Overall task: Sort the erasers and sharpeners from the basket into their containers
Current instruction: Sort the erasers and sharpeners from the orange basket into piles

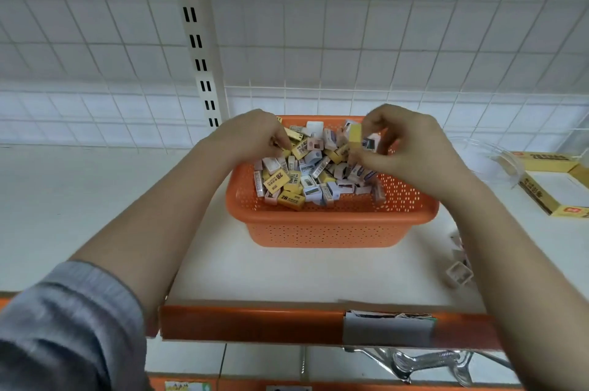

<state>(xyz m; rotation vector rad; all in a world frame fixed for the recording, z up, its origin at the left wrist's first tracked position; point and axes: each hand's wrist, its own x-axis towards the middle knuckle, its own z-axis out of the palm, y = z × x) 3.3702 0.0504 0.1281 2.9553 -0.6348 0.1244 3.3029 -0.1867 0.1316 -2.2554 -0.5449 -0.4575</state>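
An orange perforated basket (331, 228) stands on the white shelf, heaped with several yellow erasers (290, 200) and small pale boxed sharpeners (313, 192). My left hand (251, 135) reaches into the basket's far left part, its fingertips curled down among the yellow erasers; what it grips is hidden. My right hand (411, 148) hovers over the basket's far right part and pinches a yellow eraser (354, 135) upright between thumb and fingers. A yellow cardboard box (541, 196), open and shallow, lies at the right. Behind it stands a clear plastic container (478, 154).
A few loose pale sharpeners (459, 272) lie on the shelf to the right of the basket. The shelf's orange front rail (255, 323) runs across below, with a grey label holder (387, 328). A white wire grid wall and a slotted upright (197, 40) stand behind.
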